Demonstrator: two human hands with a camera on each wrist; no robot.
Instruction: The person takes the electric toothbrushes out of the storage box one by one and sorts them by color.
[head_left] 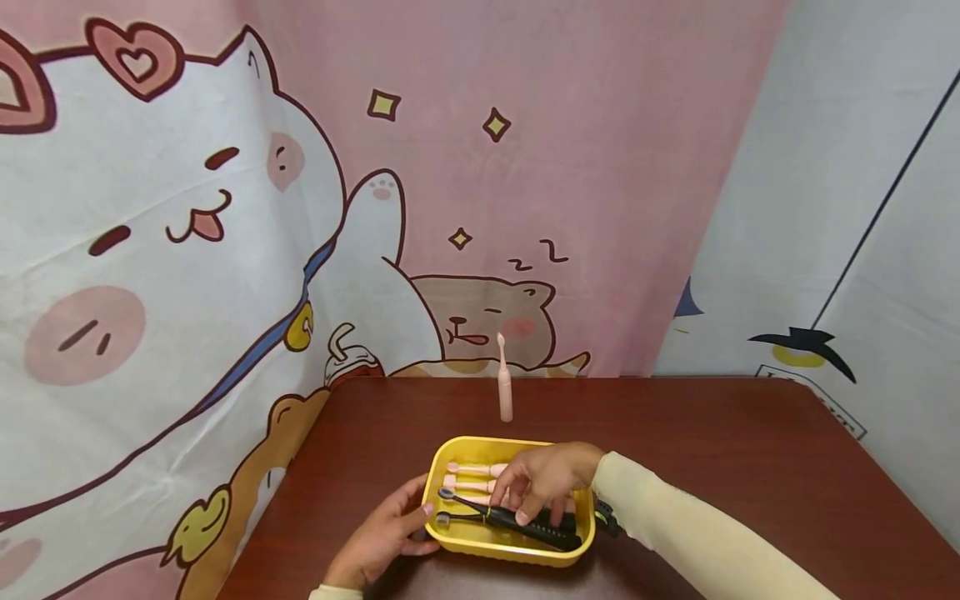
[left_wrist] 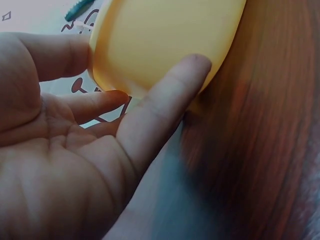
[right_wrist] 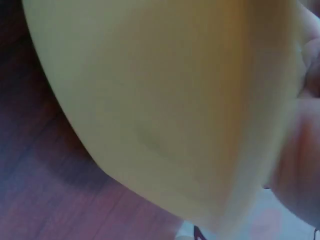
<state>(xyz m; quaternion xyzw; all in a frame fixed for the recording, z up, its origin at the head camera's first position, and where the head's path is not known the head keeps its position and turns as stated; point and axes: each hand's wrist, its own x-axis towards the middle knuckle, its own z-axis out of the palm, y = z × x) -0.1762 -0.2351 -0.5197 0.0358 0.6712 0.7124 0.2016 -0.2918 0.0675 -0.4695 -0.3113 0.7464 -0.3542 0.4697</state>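
Note:
A yellow plastic bin (head_left: pixel 510 554) with rounded corners sits on the table, toothbrushes lying side by side inside it. My left hand (head_left: pixel 390 525) grips its left end; in the left wrist view the thumb lies along the outer wall (left_wrist: pixel 165 30). My right hand (head_left: pixel 551 479) reaches in from the right, thumb and fingers around the handle of a black electric toothbrush (head_left: pixel 480 506). Another black toothbrush (head_left: pixel 465 517) lies in front of it, and pink toothbrushes (head_left: pixel 472 486) lie behind, their handles partly covered by the hand. The bin's wall (right_wrist: pixel 160 100) mostly hides the right fingers in the right wrist view.
Behind the bin, a pink electric toothbrush (head_left: pixel 506 396) stands upright on the dark red-brown wooden table (head_left: pixel 697 450). A cartoon-printed cloth (head_left: pixel 600 167) hangs along the table's far edge and the left side. Paler cloth (head_left: pixel 885 208) hangs at the right.

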